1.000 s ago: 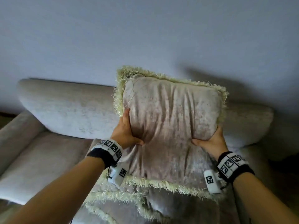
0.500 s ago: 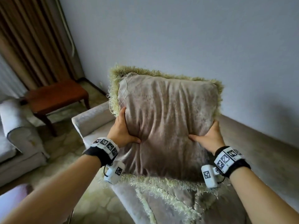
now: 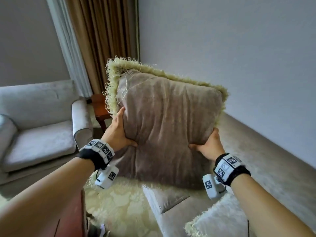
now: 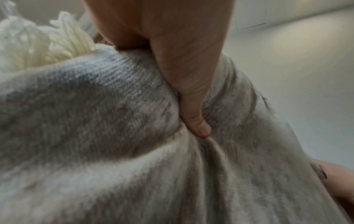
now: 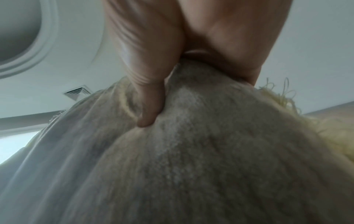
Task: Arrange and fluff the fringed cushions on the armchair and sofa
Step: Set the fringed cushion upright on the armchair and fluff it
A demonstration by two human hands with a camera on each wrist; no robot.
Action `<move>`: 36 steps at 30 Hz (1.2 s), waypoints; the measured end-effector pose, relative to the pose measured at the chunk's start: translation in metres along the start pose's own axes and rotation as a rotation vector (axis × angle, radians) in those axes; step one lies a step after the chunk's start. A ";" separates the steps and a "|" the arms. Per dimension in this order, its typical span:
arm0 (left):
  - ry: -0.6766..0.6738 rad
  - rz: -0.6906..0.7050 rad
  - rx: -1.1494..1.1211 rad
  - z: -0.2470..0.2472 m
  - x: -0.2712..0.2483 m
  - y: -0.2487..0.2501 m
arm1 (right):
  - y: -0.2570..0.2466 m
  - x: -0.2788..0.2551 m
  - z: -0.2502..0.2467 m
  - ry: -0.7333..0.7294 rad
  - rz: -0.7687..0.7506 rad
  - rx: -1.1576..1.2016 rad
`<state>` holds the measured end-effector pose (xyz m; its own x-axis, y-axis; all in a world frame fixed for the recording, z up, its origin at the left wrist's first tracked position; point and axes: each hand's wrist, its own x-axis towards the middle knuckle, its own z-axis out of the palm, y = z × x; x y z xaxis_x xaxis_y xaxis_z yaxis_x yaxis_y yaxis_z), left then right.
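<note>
Both hands, left (image 3: 118, 134) and right (image 3: 209, 144), clamped the cushion (image 3: 167, 127), held aloft. The armchair (image 3: 39, 134) lay at nine o'clock, nearer the left.

Taupe fringed cushion (image 3: 167, 127) held up in the air, tilted, left hand (image 3: 118, 134) gripping its left edge, right hand (image 3: 209, 145) its lower right edge; grey armchair (image 3: 39, 134) at left; brown curtain (image 3: 102, 40) behind; second fringed cushion (image 3: 220, 221) on sofa (image 3: 171, 209) below
</note>
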<state>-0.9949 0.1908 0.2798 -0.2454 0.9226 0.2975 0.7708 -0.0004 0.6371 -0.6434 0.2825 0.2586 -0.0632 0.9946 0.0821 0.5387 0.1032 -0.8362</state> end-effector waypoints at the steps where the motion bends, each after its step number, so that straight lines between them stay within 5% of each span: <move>1: 0.014 -0.022 0.008 -0.008 0.007 -0.016 | -0.011 0.012 0.017 -0.025 -0.018 -0.002; 15: 0.302 -0.474 0.151 -0.115 0.083 -0.225 | -0.160 0.226 0.319 -0.530 -0.283 0.075; 23: 0.426 -0.797 0.258 -0.167 0.097 -0.315 | -0.239 0.287 0.491 -0.763 -0.392 0.106; 28: 0.417 -0.882 0.267 -0.203 0.136 -0.393 | -0.281 0.325 0.591 -0.806 -0.446 0.083; 36: 0.414 -0.823 0.213 -0.254 0.260 -0.512 | -0.355 0.416 0.692 -0.675 -0.491 -0.047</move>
<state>-1.6030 0.3330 0.2118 -0.9180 0.3909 0.0671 0.3432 0.6981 0.6284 -1.4417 0.6536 0.2142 -0.7813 0.6195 0.0759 0.3527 0.5386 -0.7652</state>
